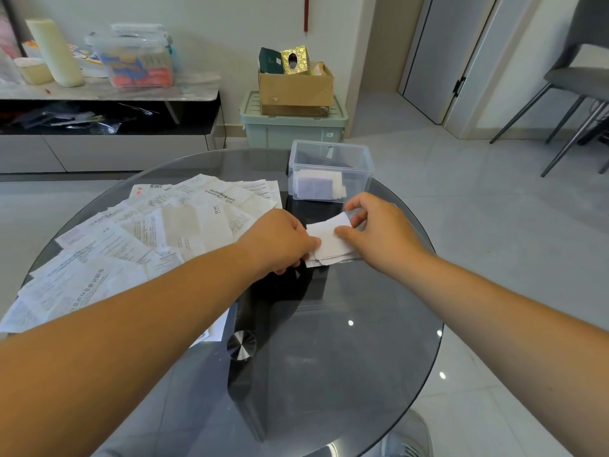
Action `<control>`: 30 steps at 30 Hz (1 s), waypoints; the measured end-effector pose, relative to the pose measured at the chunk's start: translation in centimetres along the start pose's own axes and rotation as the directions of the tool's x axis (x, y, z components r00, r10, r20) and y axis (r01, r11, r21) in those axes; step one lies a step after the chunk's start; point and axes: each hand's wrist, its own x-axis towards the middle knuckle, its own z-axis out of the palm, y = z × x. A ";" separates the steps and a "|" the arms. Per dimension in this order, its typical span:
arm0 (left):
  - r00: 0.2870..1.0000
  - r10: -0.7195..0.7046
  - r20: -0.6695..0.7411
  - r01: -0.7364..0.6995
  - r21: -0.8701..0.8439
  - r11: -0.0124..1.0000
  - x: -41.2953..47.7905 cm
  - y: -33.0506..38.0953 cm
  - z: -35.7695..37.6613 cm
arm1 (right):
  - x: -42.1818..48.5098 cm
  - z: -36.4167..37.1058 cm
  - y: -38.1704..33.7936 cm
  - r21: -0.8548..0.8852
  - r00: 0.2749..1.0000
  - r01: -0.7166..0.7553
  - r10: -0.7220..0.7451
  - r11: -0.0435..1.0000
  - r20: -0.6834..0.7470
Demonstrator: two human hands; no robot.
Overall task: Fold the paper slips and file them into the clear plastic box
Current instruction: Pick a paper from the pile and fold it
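Mid-frame, left hand (280, 240) and right hand (379, 230) pinch the small white folded paper slip (329, 240) below the clear plastic box (331, 171); uneven pressure could skew the crease.

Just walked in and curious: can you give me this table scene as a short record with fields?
surface: round glass table
being folded: white paper slip
left hand: pinches the slip's left edge
right hand: pinches its right side
clear plastic box: no lid on, beyond the hands, folded slips inside
loose receipts: spread at left
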 end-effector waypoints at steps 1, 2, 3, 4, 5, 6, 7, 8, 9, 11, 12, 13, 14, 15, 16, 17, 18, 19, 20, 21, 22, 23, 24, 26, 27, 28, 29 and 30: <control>1.000 0.011 -0.007 -0.011 0.019 1.000 0.0 -0.1 0.0 | 0.0 0.0 0.1 -0.031 1.000 0.015 -0.016 0.999 -0.009; 0.999 0.026 -0.018 -0.025 0.030 0.999 0.0 -0.2 0.0 | -0.1 0.0 0.1 -0.055 0.999 0.027 -0.028 0.998 -0.016; 0.999 0.041 -0.033 -0.040 0.038 0.998 0.0 -0.3 0.0 | -0.1 0.0 0.2 -0.075 0.999 0.034 -0.036 0.997 -0.019; 0.997 0.054 -0.048 -0.052 0.045 0.998 0.0 -0.3 -0.1 | -0.2 0.0 0.2 -0.090 0.999 0.039 -0.041 0.995 -0.019; 0.996 0.063 -0.063 -0.060 0.048 0.997 0.0 -0.3 -0.2 | -0.2 0.0 0.2 -0.102 0.999 0.041 -0.043 0.994 -0.017; 0.995 0.069 -0.077 -0.065 0.047 0.997 0.0 -0.3 -0.3 | -0.3 0.0 0.2 -0.112 0.999 0.045 -0.047 0.993 -0.017; 0.993 0.074 -0.089 -0.070 0.042 0.997 0.0 -0.2 -0.5 | -0.3 0.0 0.1 -0.124 0.998 0.049 -0.052 0.991 -0.022; 0.992 0.078 -0.101 -0.075 0.034 0.997 -0.2 -0.2 -0.8 | -0.4 -0.1 0.0 -0.134 0.998 0.056 -0.061 0.989 -0.033; 0.990 0.081 -0.114 -0.079 0.028 0.997 -0.4 -0.2 -1.1 | -0.4 -0.2 -0.1 -0.140 0.996 0.066 -0.073 0.988 -0.046; 0.985 0.100 -0.138 -0.096 0.036 0.995 -1.0 -0.4 -2.2 | -0.6 -0.4 -0.5 -0.135 0.991 0.096 -0.107 0.986 -0.078; 0.982 0.117 -0.149 -0.112 0.045 0.993 -1.4 -0.6 -2.9 | -0.8 -0.4 -0.8 -0.123 0.988 0.117 -0.129 0.985 -0.087; 0.978 0.136 -0.160 -0.129 0.056 0.990 -2.0 -0.9 -3.7 | -1.0 -0.4 -1.1 -0.108 0.983 0.147 -0.157 0.983 -0.092; 0.973 0.156 -0.173 -0.144 0.075 0.987 -2.7 -1.4 -4.7 | -1.3 -0.2 -1.7 -0.094 0.977 0.185 -0.193 0.978 -0.086; 0.969 0.175 -0.176 -0.159 0.103 0.982 -3.4 -1.8 -5.6 | -1.7 0.0 -2.3 -0.085 0.972 0.220 -0.226 0.972 -0.071; 0.966 0.190 -0.175 -0.167 0.139 0.976 -4.2 -2.4 -6.6 | -2.2 0.2 -3.1 -0.075 0.964 0.258 -0.261 0.963 -0.047; 0.966 0.197 -0.168 -0.166 0.179 0.970 -5.2 -3.0 -7.6 | -2.7 0.4 -4.0 -0.060 0.955 0.295 -0.297 0.954 -0.015; 0.968 0.198 -0.156 -0.160 0.224 0.961 -6.1 -3.8 -8.6 | -3.3 0.6 -4.8 -0.042 0.945 0.327 -0.327 0.944 0.019; 0.968 0.198 -0.152 -0.150 0.281 0.948 -7.1 -4.7 -9.5 | -3.9 0.8 -5.7 -0.023 0.932 0.359 -0.358 0.933 0.055; 0.969 0.196 -0.152 -0.133 0.348 0.928 -8.3 -5.8 -10.5 | -4.6 1.1 -6.8 0.002 0.916 0.392 -0.390 0.920 0.096; 0.968 0.200 -0.150 -0.122 0.417 0.901 -9.5 -7.0 -11.3 | -5.4 1.3 -7.7 0.029 0.899 0.415 -0.415 0.909 0.143; 0.967 0.207 -0.147 -0.112 0.483 0.868 -10.5 -8.1 -12.0 | -6.1 1.5 -8.5 0.057 0.880 0.431 -0.433 0.901 0.193; 0.966 0.215 -0.146 -0.103 0.544 0.833 -11.6 -9.3 -12.6 | -6.7 2.0 -9.3 0.081 0.858 0.446 -0.452 0.891 0.244; 0.964 0.224 -0.143 -0.096 0.598 0.796 -12.5 -10.5 -13.1 | -7.4 2.4 -10.0 0.096 0.838 0.455 -0.462 0.885 0.290; 0.970 0.205 -0.131 -0.069 0.658 0.749 -14.0 -12.6 -13.7 | -8.4 3.5 -11.4 0.109 0.815 0.439 -0.447 0.892 0.370; 0.977 0.178 -0.118 -0.057 0.659 0.750 -14.2 -13.2 -13.6 | -8.6 4.0 -11.8 0.112 0.816 0.408 -0.417 0.906 0.399; 0.983 0.149 -0.106 -0.045 0.650 0.759 -14.5 -13.9 -13.7 | -8.6 4.6 -12.5 0.113 0.825 0.370 -0.382 0.922 0.417; 0.987 0.129 -0.094 -0.040 0.638 0.769 -14.7 -14.2 -13.5 | -8.5 5.3 -13.0 0.106 0.843 0.324 -0.337 0.940 0.420; 0.989 0.123 -0.088 -0.040 0.630 0.776 -14.8 -14.4 -13.4 | -8.3 5.9 -13.4 0.094 0.866 0.272 -0.286 0.958 0.409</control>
